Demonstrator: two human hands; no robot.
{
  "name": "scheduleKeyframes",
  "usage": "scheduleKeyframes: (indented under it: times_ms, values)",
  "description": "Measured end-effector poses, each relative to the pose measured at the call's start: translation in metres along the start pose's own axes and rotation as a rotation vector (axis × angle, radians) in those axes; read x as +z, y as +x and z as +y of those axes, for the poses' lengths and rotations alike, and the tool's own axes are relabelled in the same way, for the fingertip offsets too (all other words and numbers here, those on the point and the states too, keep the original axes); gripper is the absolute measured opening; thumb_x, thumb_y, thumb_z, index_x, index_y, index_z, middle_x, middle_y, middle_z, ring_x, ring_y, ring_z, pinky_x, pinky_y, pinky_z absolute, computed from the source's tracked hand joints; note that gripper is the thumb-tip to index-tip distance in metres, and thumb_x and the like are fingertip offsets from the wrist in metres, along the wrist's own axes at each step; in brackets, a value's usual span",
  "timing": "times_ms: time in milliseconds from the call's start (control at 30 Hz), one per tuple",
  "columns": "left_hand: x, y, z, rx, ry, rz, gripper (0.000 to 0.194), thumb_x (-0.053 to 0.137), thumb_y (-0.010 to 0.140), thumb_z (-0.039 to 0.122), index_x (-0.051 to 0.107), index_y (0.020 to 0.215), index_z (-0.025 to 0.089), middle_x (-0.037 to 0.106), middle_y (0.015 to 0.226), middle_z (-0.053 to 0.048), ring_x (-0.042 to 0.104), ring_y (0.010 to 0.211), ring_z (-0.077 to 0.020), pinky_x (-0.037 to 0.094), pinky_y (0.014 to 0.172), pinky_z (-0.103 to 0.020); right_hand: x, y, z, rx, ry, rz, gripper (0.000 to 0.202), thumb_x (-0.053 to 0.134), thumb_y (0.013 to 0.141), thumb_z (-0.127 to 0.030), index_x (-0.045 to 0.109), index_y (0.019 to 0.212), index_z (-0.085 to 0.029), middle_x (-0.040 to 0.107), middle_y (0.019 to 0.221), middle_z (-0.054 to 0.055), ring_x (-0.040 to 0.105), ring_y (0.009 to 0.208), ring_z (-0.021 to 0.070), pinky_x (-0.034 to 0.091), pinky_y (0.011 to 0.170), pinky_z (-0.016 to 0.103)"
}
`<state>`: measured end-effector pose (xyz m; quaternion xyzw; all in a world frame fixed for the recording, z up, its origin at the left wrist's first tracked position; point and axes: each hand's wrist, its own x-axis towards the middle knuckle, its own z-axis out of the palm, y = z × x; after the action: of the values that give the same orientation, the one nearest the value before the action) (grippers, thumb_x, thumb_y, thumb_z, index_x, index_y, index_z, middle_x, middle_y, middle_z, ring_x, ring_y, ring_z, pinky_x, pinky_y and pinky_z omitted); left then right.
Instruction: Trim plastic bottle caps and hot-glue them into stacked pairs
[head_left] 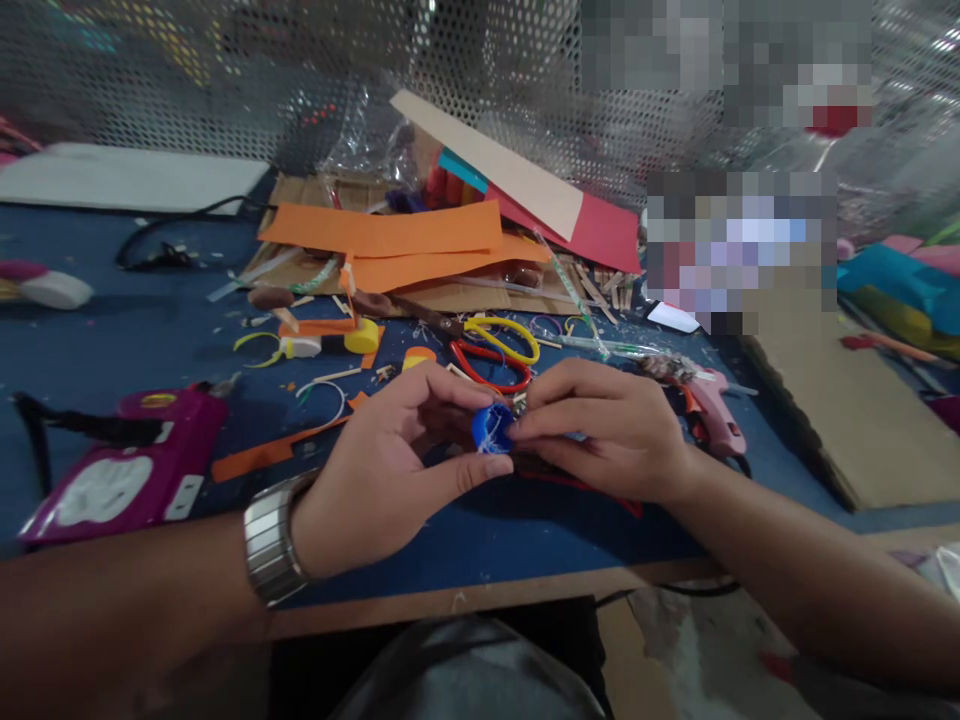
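The person holds a small blue cap (484, 430) between the two hands, in front of the body and above the blue table (525, 540). The left hand (397, 460) pinches it, thumb along the near lower edge and forefinger over the far upper side. The right hand (607, 425) has its fingers drawn together with their tips at the cap's right edge; whether they grip its wall or something within cannot be told.

The cap is short and round, with no marked long axis; the line through its mouth is tilted, the open side facing the right hand and the wearer, the closed side the left palm. Thin whitish strands lie in and across the hollow.

Beyond the left hand, a yellow cap (362, 336) sits beside an orange strip. Farther off, a clear plastic bag (367, 140) stands crumpled, its contents unclear. Just beyond the gap between the hands lie scissors (459, 328), their red and yellow loops nearest the fingers and the blades pointing away to the left. A pink glue gun (716, 415) rests right of the right hand.
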<state>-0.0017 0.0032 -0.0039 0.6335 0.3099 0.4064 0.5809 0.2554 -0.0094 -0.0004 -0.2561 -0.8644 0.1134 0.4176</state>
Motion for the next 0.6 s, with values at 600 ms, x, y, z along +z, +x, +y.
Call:
scheduleKeyframes:
  times_ms: [600]
  values:
    - [0.0013,-0.0005,0.0029,0.040,0.009,0.017,0.040,0.104,0.079,0.019,0.069,0.100,0.023,0.081,0.108,-0.004,0.083,0.095,-0.0195,0.074,0.085,-0.032,0.0005,0.0032,-0.0052,0.041,0.058,-0.003,0.013,0.080,0.104,-0.016,0.075,0.116,-0.020,0.080,0.104,0.009,0.079,0.097,0.0213,0.068,0.088,0.035]
